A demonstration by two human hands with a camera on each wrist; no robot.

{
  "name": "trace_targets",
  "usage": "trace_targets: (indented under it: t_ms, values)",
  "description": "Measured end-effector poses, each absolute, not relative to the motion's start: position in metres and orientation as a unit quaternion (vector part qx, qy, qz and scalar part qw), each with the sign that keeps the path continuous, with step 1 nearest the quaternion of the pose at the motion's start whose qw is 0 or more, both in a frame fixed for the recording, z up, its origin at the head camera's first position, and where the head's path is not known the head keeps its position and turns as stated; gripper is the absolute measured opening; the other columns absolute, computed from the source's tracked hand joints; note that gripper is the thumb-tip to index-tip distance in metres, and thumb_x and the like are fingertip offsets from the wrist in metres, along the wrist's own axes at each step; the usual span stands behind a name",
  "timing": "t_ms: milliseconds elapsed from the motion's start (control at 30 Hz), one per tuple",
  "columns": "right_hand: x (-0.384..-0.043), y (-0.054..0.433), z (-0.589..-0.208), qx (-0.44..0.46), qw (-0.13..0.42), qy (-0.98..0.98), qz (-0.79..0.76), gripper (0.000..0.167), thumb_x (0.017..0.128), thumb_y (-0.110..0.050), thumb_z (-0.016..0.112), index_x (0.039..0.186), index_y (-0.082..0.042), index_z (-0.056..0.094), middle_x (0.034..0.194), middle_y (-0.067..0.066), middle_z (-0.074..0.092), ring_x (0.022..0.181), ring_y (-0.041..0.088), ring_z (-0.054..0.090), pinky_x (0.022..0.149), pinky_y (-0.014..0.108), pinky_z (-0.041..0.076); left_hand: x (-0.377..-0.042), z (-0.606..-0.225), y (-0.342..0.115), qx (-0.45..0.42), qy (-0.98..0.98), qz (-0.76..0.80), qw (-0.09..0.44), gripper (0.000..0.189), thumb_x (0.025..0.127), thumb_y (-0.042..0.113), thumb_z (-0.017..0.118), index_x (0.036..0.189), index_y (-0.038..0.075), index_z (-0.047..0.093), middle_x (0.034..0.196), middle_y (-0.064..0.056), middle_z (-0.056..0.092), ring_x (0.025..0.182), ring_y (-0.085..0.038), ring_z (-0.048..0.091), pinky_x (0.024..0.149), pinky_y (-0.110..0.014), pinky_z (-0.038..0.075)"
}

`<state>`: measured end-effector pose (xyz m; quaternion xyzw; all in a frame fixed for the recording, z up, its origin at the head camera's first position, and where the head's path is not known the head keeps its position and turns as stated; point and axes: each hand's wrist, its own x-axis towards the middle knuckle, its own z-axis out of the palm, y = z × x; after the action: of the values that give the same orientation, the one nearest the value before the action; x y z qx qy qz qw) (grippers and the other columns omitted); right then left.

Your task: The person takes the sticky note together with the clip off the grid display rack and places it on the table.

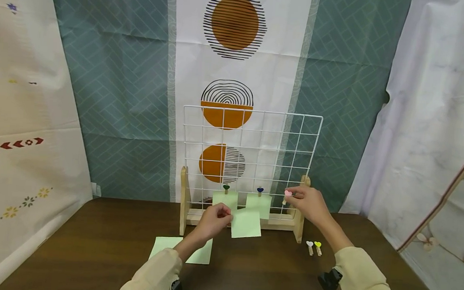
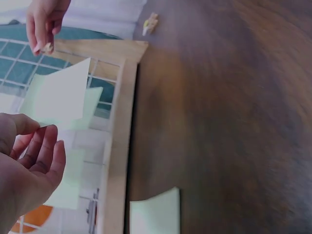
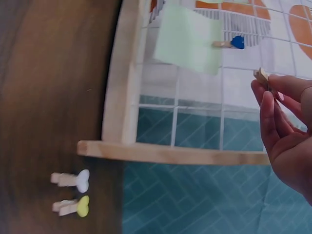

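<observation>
My left hand (image 1: pixel 213 223) pinches a pale green paper square (image 1: pixel 246 223) by its edge, in front of the white wire grid (image 1: pixel 253 130). In my right hand (image 1: pixel 310 204) is a small wooden clothespin with a pink heart (image 1: pixel 288 193), pinched between thumb and fingers near the grid's lower right. Two green papers hang on the grid, one under a clothespin with a dark green heart (image 1: pixel 226 187), the other under one with a blue heart (image 3: pixel 238 42). In the head view the held paper overlaps the lower parts of both hanging papers.
The grid stands in a wooden base (image 1: pixel 183 204) on the dark brown table (image 1: pixel 256 275). Clothespins with a white heart (image 3: pixel 82 181) and a yellow heart (image 3: pixel 83 206) lie right of it. More green paper (image 1: pixel 201 255) lies under my left forearm. Patterned cloth (image 1: pixel 127 90) hangs behind.
</observation>
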<state>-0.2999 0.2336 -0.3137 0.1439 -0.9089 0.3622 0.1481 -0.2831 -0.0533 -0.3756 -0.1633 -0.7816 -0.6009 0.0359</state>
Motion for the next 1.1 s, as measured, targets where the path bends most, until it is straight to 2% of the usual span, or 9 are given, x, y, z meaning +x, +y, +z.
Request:
trace_targets:
  t_ms: [200,333,433,633,900,1100]
  values:
    - [-0.296,0.246,-0.329,0.152,0.159,-0.901,0.373,0.030,0.092,-0.018,0.067,0.112,0.004,0.067,0.102,0.019,0.069,0.088,0.032,0.069,0.069,0.040,0.056,-0.277,-0.393,-0.064,-0.159,-0.781,-0.604,0.026,0.006,0.087,-0.001,0.059,0.091,-0.006,0.059,0.075,-0.003,0.057,0.068,-0.018,0.057,0.062,-0.031,0.050]
    - [-0.294,0.257,-0.337,0.148,0.154,-0.907,0.362,0.030,0.093,-0.019,0.066,0.111,0.005,0.067,0.100,0.018,0.070,0.090,0.032,0.068,0.069,0.039,0.055,-0.275,-0.403,-0.068,-0.152,-0.783,-0.603,0.019,0.005,0.088,-0.001,0.059,0.091,-0.005,0.060,0.076,-0.004,0.056,0.070,-0.020,0.057,0.068,-0.040,0.053]
    - [-0.291,0.265,-0.343,0.145,0.148,-0.911,0.356,0.028,0.093,-0.016,0.065,0.110,0.007,0.067,0.098,0.019,0.070,0.083,0.030,0.069,0.066,0.037,0.055,-0.273,-0.410,-0.071,-0.150,-0.787,-0.598,0.015,0.005,0.087,-0.001,0.060,0.090,-0.005,0.060,0.075,-0.003,0.055,0.072,-0.021,0.058,0.069,-0.042,0.053]
    - [-0.287,0.283,-0.357,0.123,0.147,-0.920,0.343,0.023,0.092,-0.011,0.065,0.106,0.007,0.068,0.096,0.020,0.069,0.067,0.020,0.067,0.063,0.036,0.054,-0.269,-0.420,-0.075,-0.157,-0.803,-0.575,0.008,0.005,0.087,-0.001,0.062,0.089,-0.005,0.060,0.072,-0.002,0.057,0.066,-0.016,0.057,0.062,-0.036,0.051]
    - [-0.287,0.311,-0.376,0.103,0.128,-0.927,0.337,0.024,0.092,-0.010,0.065,0.105,0.010,0.067,0.094,0.021,0.069,0.070,0.026,0.067,0.060,0.034,0.054,-0.267,-0.425,-0.082,-0.125,-0.832,-0.541,0.023,0.004,0.084,-0.003,0.063,0.085,-0.002,0.059,0.069,-0.002,0.058,0.062,-0.017,0.058,0.055,-0.028,0.047]
    - [-0.286,0.325,-0.387,0.091,0.098,-0.928,0.348,0.023,0.090,-0.006,0.065,0.104,0.012,0.066,0.095,0.023,0.069,0.070,0.027,0.065,0.059,0.032,0.053,-0.267,-0.427,-0.083,-0.132,-0.835,-0.534,0.032,0.006,0.084,-0.003,0.065,0.088,-0.005,0.061,0.070,-0.004,0.061,0.061,-0.018,0.061,0.055,-0.029,0.050]
